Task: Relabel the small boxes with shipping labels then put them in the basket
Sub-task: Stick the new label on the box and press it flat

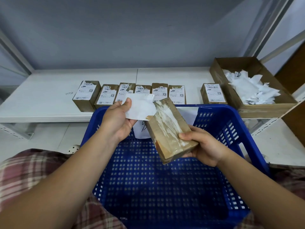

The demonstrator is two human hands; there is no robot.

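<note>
Over the basket [148, 187], the right hand [208, 146] wraps its fingers round the box [170, 129] to steady it while the left hand [117, 121] pinches its half-peeled label [140, 108] to strip it; beyond, more boxes [108, 95] wait on the shelf [41, 96].

Eight small boxes [86, 93], seven on the shelf [41, 96] plus one stripped box [170, 129]; one peeled label [140, 108], one blue basket [231, 111], one carton [267, 108].

Gripping the near end of a tilted small box [170, 129] in the right hand [207, 147]; pinching a white label [140, 108], one edge on that box, in the left hand [116, 120]. Below both hands, a blue basket [231, 129]. Beyond them, labelled boxes [128, 93] in a row on the shelf [41, 100]; right of those, a carton [264, 108] of paper scraps.
</note>
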